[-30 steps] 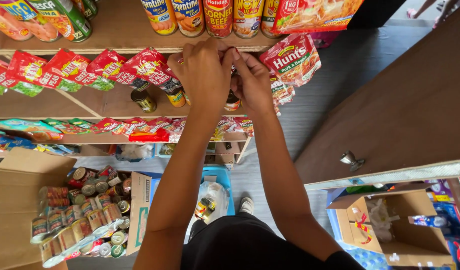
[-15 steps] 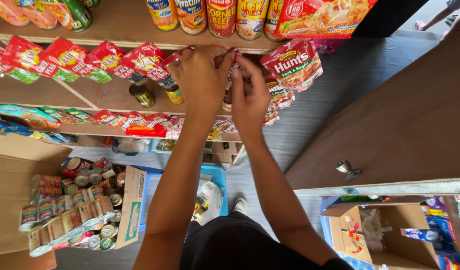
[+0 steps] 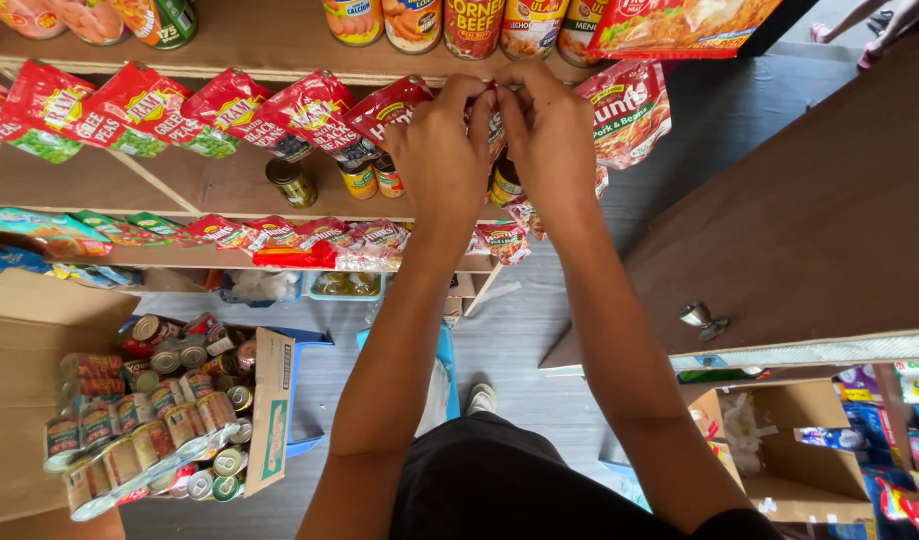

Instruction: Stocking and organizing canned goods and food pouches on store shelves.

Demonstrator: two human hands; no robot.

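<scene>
— Head view: where are the hands?

— Both are raised to the upper middle of the frame, side by side and touching. The left hand (image 3: 442,140) and the right hand (image 3: 552,135) each have their fingers curled and pinched on the top of a red pouch (image 3: 493,125) that hangs at the shelf edge (image 3: 280,72). Most of that pouch is hidden behind the hands.

— What hangs beside it?

— A row of red pouches (image 3: 220,110) runs to the left along the same edge, and one more red pouch of beans (image 3: 630,110) hangs just to the right of the right hand.

— And above?

— Cans (image 3: 450,22) stand on the top shelf, at the upper edge of the frame. Small cans (image 3: 330,180) sit on the shelf behind the pouches.

— Lower down?

— A second row of sachets (image 3: 310,235) hangs at a lower shelf. At the lower left an open cardboard box (image 3: 272,400) on the floor holds many cans (image 3: 150,420). At the lower right stands another open box (image 3: 790,440), below a brown board with a metal knob (image 3: 702,320).
</scene>
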